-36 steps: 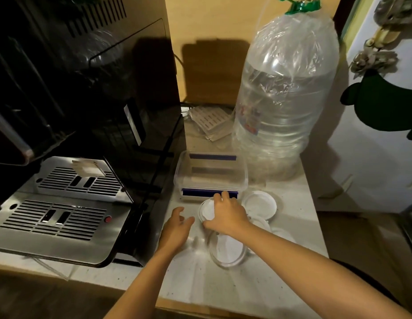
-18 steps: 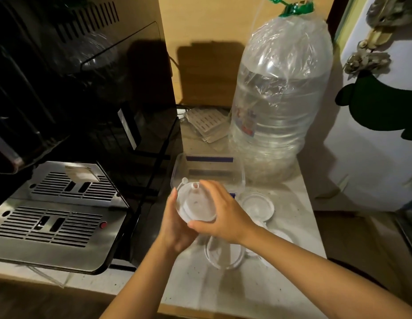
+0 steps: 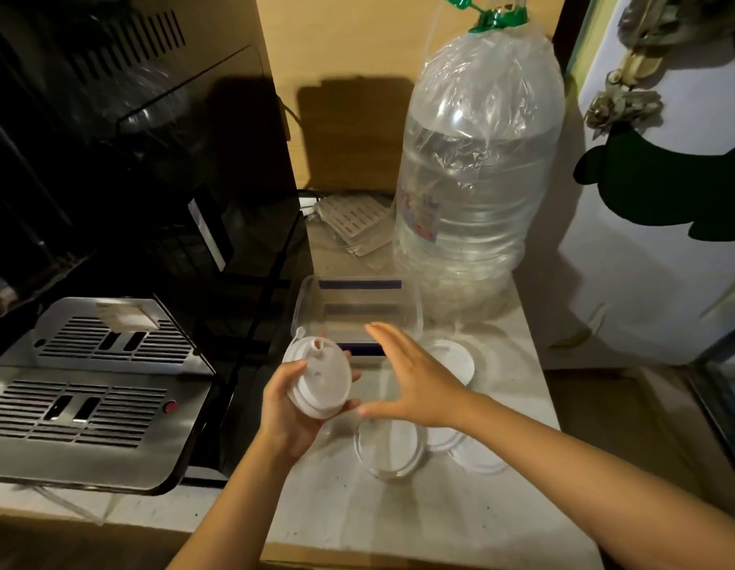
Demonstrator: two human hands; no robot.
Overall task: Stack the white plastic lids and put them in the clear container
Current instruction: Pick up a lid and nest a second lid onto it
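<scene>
My left hand (image 3: pixel 290 413) holds a round white lid (image 3: pixel 320 376) with a small spout, tilted up above the counter. My right hand (image 3: pixel 415 382) hovers just right of it, fingers spread, holding nothing. Behind the hands stands the clear container (image 3: pixel 359 310), rectangular with blue strips on its short sides and nothing visible inside. More white lids lie on the counter: one (image 3: pixel 456 357) to the right of the container, one (image 3: pixel 388 448) under my right wrist, and two more (image 3: pixel 479 456) partly hidden beside it.
A big water bottle (image 3: pixel 477 178) wrapped in plastic stands behind the container on the right. A black machine with a steel drip tray (image 3: pixel 86 388) fills the left. Slotted plastic pieces (image 3: pixel 351 220) lie at the back. The counter (image 3: pixel 398 520) ends at the front and right.
My right hand picked a lid off the counter and passed it to my left hand. The right hand has now let go and drawn back to the right, open.
</scene>
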